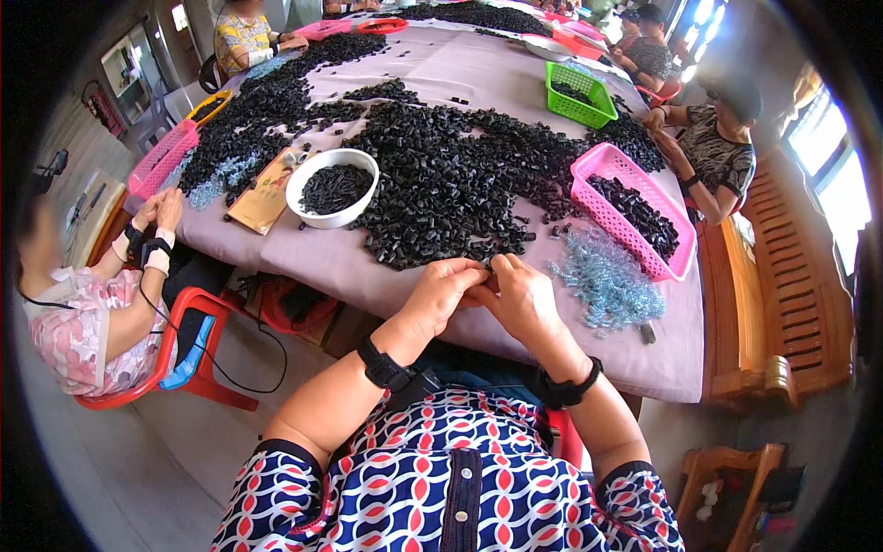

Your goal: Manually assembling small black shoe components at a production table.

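Observation:
My left hand (445,287) and my right hand (522,296) meet at the table's near edge, fingers pinched together. Between the fingertips a small dark piece seems to show, mostly hidden by the fingers. Just beyond them spreads a big heap of small black ring-like pieces (441,175). To the right of my right hand lies a pile of clear bluish small pieces (607,281). Behind that pile stands a pink basket (676,258) with black pieces in it. A white bowl (317,219) of thin black pieces sits left of the heap.
A tan flat box (262,198) lies beside the bowl. A green basket (579,115) stands at the back right, another pink basket (164,161) at the left edge. Co-workers sit at both sides of the cloth-covered table (345,276). A wooden bench (782,267) stands at right.

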Available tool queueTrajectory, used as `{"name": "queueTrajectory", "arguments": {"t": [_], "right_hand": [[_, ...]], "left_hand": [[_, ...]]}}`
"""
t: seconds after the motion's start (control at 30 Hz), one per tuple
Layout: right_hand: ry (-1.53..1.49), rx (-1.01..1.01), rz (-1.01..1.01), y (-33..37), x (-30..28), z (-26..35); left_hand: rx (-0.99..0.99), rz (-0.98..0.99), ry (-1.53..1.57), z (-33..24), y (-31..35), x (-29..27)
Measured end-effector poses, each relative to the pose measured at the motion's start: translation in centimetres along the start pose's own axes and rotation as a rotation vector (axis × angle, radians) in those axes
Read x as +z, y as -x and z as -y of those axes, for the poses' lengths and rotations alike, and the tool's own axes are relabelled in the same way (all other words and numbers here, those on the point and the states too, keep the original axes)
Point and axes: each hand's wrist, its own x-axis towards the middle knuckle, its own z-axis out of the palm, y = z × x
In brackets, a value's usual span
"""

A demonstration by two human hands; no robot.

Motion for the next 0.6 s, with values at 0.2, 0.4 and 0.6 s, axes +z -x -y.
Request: {"name": "queueTrajectory", "arguments": {"t": [0.2,0.4,0.6], "right_hand": [[-0.04,0.024,0.004,1.2,1.1,-1.9],[-0.063,-0.014,-0.044,1.5,2.2,-2.3],[-0.13,-0.021,-0.072,1.5,2.5,-1.9]], "left_hand": [[-0.054,0.041,-0.14,-0.4,0.3,1.0],[-0.14,0.089,-0.196,-0.6,-0.6,0.4],[-0.157,0.093,-0.258,-0.7,-0.6,0.0]]}}
